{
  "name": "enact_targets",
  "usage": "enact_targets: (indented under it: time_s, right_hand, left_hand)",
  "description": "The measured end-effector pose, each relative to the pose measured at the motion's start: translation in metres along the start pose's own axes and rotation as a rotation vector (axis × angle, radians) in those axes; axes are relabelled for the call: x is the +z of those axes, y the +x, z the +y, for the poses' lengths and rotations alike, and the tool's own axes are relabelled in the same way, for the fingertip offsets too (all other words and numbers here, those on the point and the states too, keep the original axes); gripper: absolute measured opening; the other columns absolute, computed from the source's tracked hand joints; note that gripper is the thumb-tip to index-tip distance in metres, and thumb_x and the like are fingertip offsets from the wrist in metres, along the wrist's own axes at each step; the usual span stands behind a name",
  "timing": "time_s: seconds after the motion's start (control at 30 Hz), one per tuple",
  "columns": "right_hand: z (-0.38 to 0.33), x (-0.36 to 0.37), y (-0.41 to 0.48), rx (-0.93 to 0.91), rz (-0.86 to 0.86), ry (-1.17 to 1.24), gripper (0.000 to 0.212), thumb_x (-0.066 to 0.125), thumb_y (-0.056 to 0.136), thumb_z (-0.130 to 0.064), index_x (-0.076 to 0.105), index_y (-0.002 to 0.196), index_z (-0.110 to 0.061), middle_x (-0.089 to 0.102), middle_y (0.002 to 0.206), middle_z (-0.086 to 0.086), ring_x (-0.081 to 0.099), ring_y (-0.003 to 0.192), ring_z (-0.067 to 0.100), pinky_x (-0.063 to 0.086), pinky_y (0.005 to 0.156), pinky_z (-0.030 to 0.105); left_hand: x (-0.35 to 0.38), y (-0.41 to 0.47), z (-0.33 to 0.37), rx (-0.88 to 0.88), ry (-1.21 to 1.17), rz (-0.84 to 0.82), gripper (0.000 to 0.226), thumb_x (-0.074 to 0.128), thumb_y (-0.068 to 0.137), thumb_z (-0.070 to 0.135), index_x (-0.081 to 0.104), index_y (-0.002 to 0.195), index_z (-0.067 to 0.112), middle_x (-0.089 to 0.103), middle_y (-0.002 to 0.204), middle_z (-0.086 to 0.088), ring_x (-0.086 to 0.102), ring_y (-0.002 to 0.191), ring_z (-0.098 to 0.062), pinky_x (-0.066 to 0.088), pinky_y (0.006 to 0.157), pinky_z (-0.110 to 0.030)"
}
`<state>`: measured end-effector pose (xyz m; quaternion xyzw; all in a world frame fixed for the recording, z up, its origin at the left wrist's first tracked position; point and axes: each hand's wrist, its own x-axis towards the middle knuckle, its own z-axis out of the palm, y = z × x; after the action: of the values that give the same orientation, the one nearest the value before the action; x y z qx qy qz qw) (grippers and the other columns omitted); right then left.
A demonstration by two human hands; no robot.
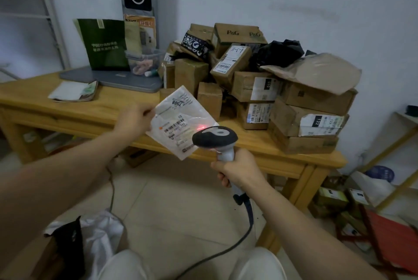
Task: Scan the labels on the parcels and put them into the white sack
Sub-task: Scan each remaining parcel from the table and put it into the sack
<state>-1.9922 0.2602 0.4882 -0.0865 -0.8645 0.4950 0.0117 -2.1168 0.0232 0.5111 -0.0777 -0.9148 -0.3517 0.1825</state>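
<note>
My left hand (133,119) pinches the left edge of a flat white plastic parcel (178,121) and holds it up in front of the table, label facing me. My right hand (237,170) grips the handle of a grey and black barcode scanner (214,137), whose head points at the parcel. A red scan light (202,126) glows on the parcel's right side, just beside the label's barcode. The white sack (99,234) lies open on the floor at lower left, with a dark parcel inside its mouth. A heap of cardboard parcels (260,82) sits on the wooden table (90,112).
A grey tray (113,79), a green bag (105,45), a clear plastic box (144,61) and a paper stack (72,91) stand on the table's left. The scanner cable (244,232) runs down between my knees. More boxes (334,198) and a red stool (391,232) crowd the floor right.
</note>
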Motion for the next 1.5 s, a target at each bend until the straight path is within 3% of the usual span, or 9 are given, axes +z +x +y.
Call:
enact_targets:
  time_s: [0.1,0.2,0.33,0.67,0.93,1.23,1.4,1.5]
  right_hand:
    - [-0.003,0.011,-0.001,-0.112,0.049,-0.123,0.010,0.068,0.081,-0.022,0.059,0.082,-0.018,0.068,0.066,0.006,0.067,0.058,0.023,0.060,0.063,0.041]
    - [-0.008,0.022,-0.003,-0.215,0.067,-0.168,0.015,0.068,0.081,-0.025,0.053,0.077,-0.025,0.068,0.071,0.008,0.067,0.065,0.027,0.059,0.066,0.048]
    - [-0.015,0.033,-0.006,-0.298,0.070,-0.174,0.018,0.066,0.081,-0.023,0.050,0.075,-0.028,0.067,0.073,0.009,0.066,0.068,0.030,0.057,0.065,0.050]
    - [-0.021,0.038,-0.008,-0.315,0.093,-0.130,0.020,0.068,0.080,-0.023,0.050,0.073,-0.028,0.065,0.067,0.004,0.066,0.066,0.027,0.058,0.064,0.045]
    - [-0.023,0.044,-0.008,-0.325,0.068,-0.119,0.020,0.067,0.081,-0.021,0.050,0.073,-0.027,0.066,0.066,0.007,0.066,0.064,0.028,0.058,0.063,0.044]
    - [-0.023,0.053,-0.003,-0.350,0.055,-0.110,0.019,0.067,0.080,-0.022,0.051,0.073,-0.029,0.064,0.062,0.001,0.065,0.060,0.025,0.058,0.059,0.042]
    - [-0.026,0.060,0.001,-0.291,0.003,-0.043,0.020,0.070,0.080,-0.023,0.052,0.079,-0.032,0.064,0.060,-0.004,0.062,0.048,0.010,0.056,0.050,0.028]
    - [-0.031,0.069,0.003,-0.212,-0.086,0.078,0.021,0.070,0.081,-0.018,0.053,0.085,-0.030,0.063,0.052,-0.005,0.058,0.042,0.007,0.049,0.044,0.023]
  left_hand:
    - [-0.028,0.015,0.011,0.018,0.058,-0.019,0.023,0.049,0.098,0.014,0.065,0.082,0.017,0.066,0.081,-0.006,0.066,0.071,-0.020,0.051,0.061,-0.035]
    - [-0.047,0.025,0.016,0.046,0.155,-0.013,0.020,0.053,0.096,0.011,0.072,0.102,0.008,0.071,0.090,-0.011,0.068,0.074,-0.023,0.055,0.075,-0.039]
    - [-0.057,0.029,0.014,0.024,0.225,-0.037,0.023,0.055,0.095,0.014,0.071,0.112,0.010,0.071,0.086,-0.007,0.066,0.071,-0.019,0.051,0.069,-0.031]
    - [-0.059,0.030,0.010,0.019,0.274,-0.051,0.027,0.055,0.095,0.014,0.068,0.118,0.014,0.065,0.078,0.000,0.058,0.063,-0.008,0.040,0.051,-0.024]
    - [-0.061,0.031,0.008,0.016,0.259,-0.042,0.026,0.055,0.095,0.012,0.069,0.117,0.012,0.065,0.080,0.000,0.059,0.063,-0.008,0.041,0.051,-0.023]
    - [-0.064,0.029,0.000,0.026,0.264,-0.037,0.029,0.056,0.094,0.012,0.066,0.121,0.012,0.070,0.097,-0.007,0.055,0.067,-0.011,0.040,0.056,-0.023]
    - [-0.068,0.023,-0.007,-0.024,0.273,-0.054,0.026,0.056,0.094,0.012,0.068,0.117,0.010,0.064,0.087,-0.001,0.058,0.074,-0.016,0.044,0.064,-0.029]
    - [-0.074,0.011,-0.028,-0.119,0.235,-0.085,0.023,0.056,0.095,0.011,0.068,0.114,0.006,0.067,0.089,-0.007,0.065,0.071,-0.020,0.054,0.066,-0.035]
